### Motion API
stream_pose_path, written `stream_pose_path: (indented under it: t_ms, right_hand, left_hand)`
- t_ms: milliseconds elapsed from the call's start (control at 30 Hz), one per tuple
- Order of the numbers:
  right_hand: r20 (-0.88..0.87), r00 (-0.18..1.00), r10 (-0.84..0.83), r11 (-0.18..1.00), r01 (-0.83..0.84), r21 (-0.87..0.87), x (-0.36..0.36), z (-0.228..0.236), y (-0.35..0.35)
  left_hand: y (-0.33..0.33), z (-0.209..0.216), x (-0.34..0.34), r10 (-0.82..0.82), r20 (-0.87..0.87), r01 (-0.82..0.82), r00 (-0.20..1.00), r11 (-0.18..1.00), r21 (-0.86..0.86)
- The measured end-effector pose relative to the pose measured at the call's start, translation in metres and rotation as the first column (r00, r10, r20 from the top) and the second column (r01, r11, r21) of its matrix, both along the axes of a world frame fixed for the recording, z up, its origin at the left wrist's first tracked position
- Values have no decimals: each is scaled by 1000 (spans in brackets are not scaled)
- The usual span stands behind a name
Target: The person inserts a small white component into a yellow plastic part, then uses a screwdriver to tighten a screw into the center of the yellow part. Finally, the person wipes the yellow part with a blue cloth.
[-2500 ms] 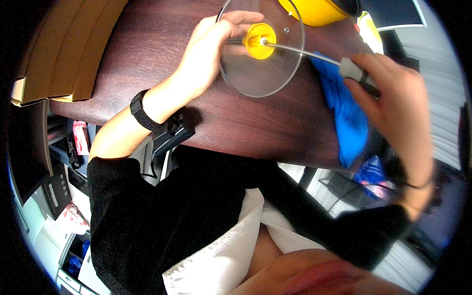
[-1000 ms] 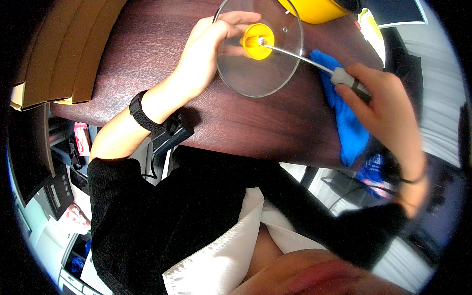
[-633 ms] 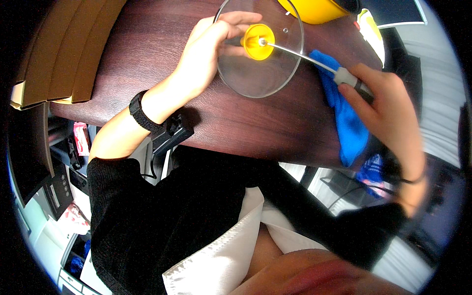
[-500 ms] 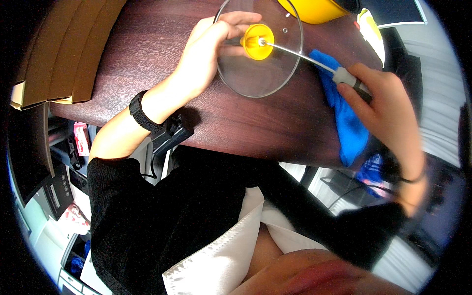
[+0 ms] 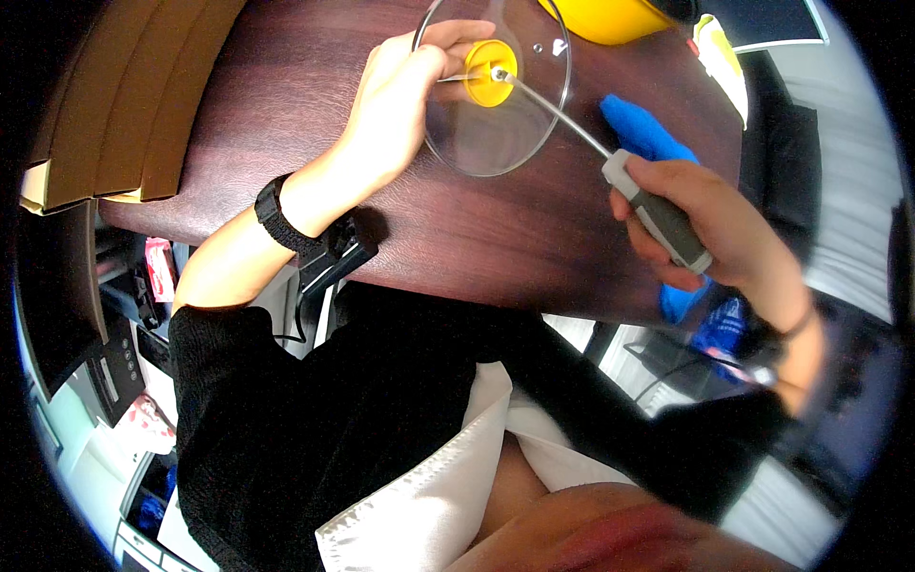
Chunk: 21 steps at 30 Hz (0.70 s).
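Observation:
My left hand (image 5: 389, 119) is closed on a clear glass lid (image 5: 491, 141), its fingers at the yellow knob (image 5: 484, 93) in the lid's middle. Some fingertips are partly hidden behind the knob, and the lid is held tilted above the table. From the right, my right hand (image 5: 729, 214) grips the grey handle of a screwdriver (image 5: 662, 214). Its long metal shaft slants up to the left, and the tip meets the screw in the knob's centre. A small vent hole shows in the glass.
Beneath the hands lies a dark reddish-brown table (image 5: 276, 133). A blue cloth (image 5: 648, 132) lies partly behind my right hand. At the far edge stands a yellow pot (image 5: 615, 21). Brown cardboard (image 5: 124, 95) occupies the left, and a black object (image 5: 348, 248) sits at the near edge.
My right hand has turned the screwdriver handle and swung it left and nearer to me, so its shaft slants more steeply. The lid and knob have shifted slightly left and away.

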State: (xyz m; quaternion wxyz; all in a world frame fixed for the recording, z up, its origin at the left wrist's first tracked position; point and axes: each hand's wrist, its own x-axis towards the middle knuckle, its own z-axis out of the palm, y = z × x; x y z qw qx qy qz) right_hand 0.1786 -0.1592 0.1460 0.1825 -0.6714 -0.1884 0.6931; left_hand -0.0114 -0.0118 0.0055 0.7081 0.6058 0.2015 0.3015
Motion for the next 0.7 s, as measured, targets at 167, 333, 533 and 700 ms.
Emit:
stream_pose_path:
  t_ms: [167, 333, 533, 700]
  right_hand:
    - [400, 887, 231, 954, -287, 85, 8, 10, -4]
    - [755, 599, 267, 816, -558, 154, 5, 17, -10]
    - [948, 246, 203, 603, -794, 77, 5, 10, -7]
    - [942, 247, 229, 612, -788, 58, 2, 10, -4]
  left_hand:
    - [1, 0, -3, -4, 9, 4, 1000, 1000, -13]
    - [1, 4, -2, 12, 14, -12, 1000, 1000, -2]
    - [4, -2, -1, -13, 60, 14, 998, 1000, -19]
    - [2, 4, -2, -8, 29, 9, 1000, 1000, -16]
